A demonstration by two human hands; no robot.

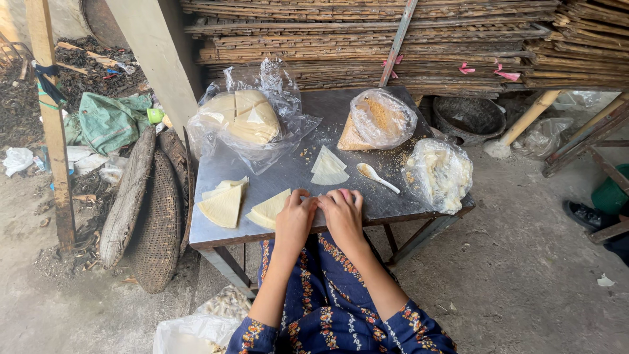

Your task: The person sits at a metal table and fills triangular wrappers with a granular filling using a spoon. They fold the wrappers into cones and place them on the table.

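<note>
My left hand (294, 216) and my right hand (341, 211) rest side by side at the near edge of a grey metal table (288, 174), fingers curled down on something small between them that I cannot make out. Pale yellow triangular wrapper sheets lie close by: one pile (268, 210) touches my left hand, another (225, 203) lies further left, and a folded one (327, 168) sits just beyond my fingers. A white spoon (375, 176) lies to the right of it.
On the table stand a clear bag of stacked wrappers (246, 118), a bag of brown crumbs (379, 120) and a bag of pale filling (440, 174). Woven trays (154, 210) lean at the left. Bamboo mats are stacked behind. A dark shoe (585, 213) is at the right.
</note>
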